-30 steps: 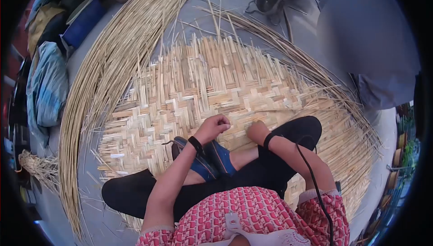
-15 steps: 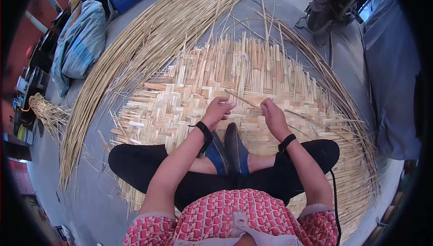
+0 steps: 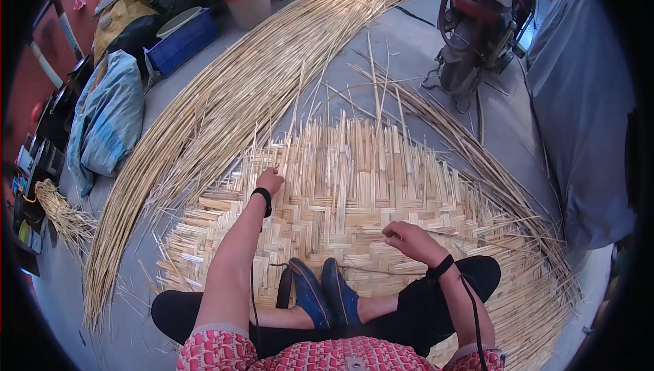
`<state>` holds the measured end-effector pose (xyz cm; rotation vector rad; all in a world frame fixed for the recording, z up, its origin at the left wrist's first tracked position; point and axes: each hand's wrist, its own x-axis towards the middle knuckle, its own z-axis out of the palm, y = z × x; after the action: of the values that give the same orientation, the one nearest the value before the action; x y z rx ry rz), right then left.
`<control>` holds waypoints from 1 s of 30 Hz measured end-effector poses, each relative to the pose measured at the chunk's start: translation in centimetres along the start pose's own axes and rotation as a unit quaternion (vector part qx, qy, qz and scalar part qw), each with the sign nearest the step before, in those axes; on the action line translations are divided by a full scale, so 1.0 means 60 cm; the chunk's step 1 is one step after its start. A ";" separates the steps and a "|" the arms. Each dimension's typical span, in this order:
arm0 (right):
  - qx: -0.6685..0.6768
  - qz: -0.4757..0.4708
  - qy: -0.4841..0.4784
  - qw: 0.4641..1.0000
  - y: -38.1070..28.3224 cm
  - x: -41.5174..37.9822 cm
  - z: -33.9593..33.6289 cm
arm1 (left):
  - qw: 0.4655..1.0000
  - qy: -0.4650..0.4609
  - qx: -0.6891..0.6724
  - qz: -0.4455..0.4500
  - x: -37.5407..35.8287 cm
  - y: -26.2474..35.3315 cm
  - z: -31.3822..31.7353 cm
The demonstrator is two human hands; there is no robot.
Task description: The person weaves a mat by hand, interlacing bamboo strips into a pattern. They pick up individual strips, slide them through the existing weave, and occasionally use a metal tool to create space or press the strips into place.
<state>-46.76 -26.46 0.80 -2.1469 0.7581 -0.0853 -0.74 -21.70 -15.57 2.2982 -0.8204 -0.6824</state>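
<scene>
A woven reed mat (image 3: 320, 218) lies on the floor around my feet, with loose strip ends standing up along its far edge. My left hand (image 3: 270, 180) reaches over the mat's left part, its fingers drawn together at the strips; what lies between them is hidden. Bent but loose, the fingers of my right hand (image 3: 412, 242) hover over the middle right of the mat with nothing visible in them. A thin reed strip (image 3: 371, 271) lies across the mat just beyond my shoes (image 3: 323, 293).
A long bundle of reeds (image 3: 225, 65) curves along the left; a thinner bundle (image 3: 470, 146) runs along the right. Behind stand a blue crate (image 3: 180, 41), a bucket (image 3: 248, 7) and a red machine (image 3: 470, 30). A pale blue sack (image 3: 109, 116) sits left, a grey cover (image 3: 579, 112) right.
My left hand has moved left and outward over the mat. The right hand no longer visibly holds the reed strip it pinched before. The view has tilted up, and my feet have moved apart.
</scene>
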 end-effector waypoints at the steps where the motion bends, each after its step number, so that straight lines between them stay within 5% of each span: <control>1: -0.009 0.005 0.002 1.000 0.006 -0.009 -0.005 | 1.000 0.002 -0.004 0.004 0.014 0.005 0.002; 3: -0.020 0.017 -0.008 1.000 0.035 -0.026 -0.003 | 0.991 0.008 0.132 -0.030 0.036 0.012 0.006; 10: -0.055 0.060 -0.076 0.994 0.070 -0.045 0.037 | 0.994 -0.102 0.025 -0.031 0.014 0.026 -0.055; 12: -0.086 0.027 -0.059 0.994 0.057 -0.039 0.048 | 0.993 -0.092 0.070 0.035 -0.008 0.038 -0.072; 15: -0.058 0.007 -0.058 0.997 0.042 -0.023 0.056 | 0.989 -0.130 0.060 -0.039 -0.022 0.063 -0.094; 18: -0.078 -0.005 -0.046 0.996 0.044 -0.019 0.072 | 0.991 -0.061 0.111 0.047 -0.005 0.024 -0.073; 20: -0.076 0.014 -0.061 0.995 0.038 -0.021 0.078 | 0.962 0.159 0.141 0.172 -0.025 0.053 -0.049; 24: -0.078 0.003 -0.088 0.993 0.019 -0.033 0.084 | 0.969 -0.081 -0.229 0.047 -0.069 0.171 -0.016; 28: 0.023 -0.017 -0.063 0.998 0.003 -0.069 -0.035 | 0.946 -0.195 -0.243 0.096 -0.096 0.224 0.069; 30: 0.019 0.046 0.060 0.997 0.001 -0.116 -0.127 | 0.934 -0.236 -0.256 0.084 -0.124 0.249 0.093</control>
<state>-54.83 -27.95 7.05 -2.0815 0.9163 -0.1803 -15.01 -28.02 -7.37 1.5958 -0.9050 -1.2328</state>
